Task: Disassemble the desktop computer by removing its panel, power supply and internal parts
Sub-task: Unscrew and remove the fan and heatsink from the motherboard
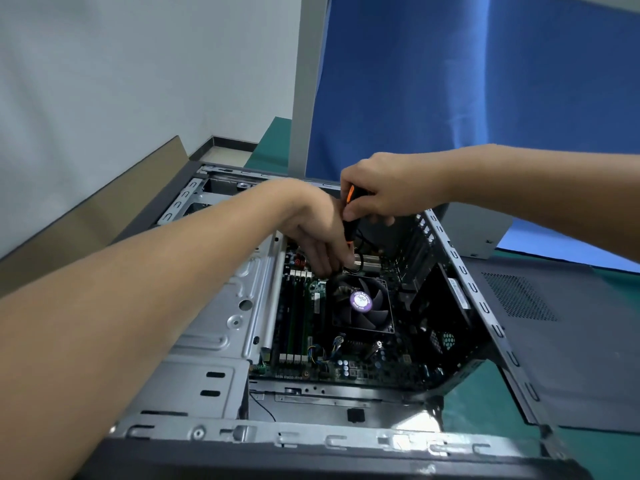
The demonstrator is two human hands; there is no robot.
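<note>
Gripping a screwdriver [350,223], the right hand [384,192] hovers over the open computer case [221,320]; whether the left hand [311,226] holds anything is unclear

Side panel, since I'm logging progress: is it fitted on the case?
No, the side panel lies flat on the green mat beside the open case.

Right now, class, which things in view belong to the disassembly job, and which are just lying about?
In the job: computer case, motherboard, cooler fan, removed side panel, screwdriver gripped by the right hand, left hand beside it.
Lying about: cardboard sheet, blue screen, grey box.
</note>
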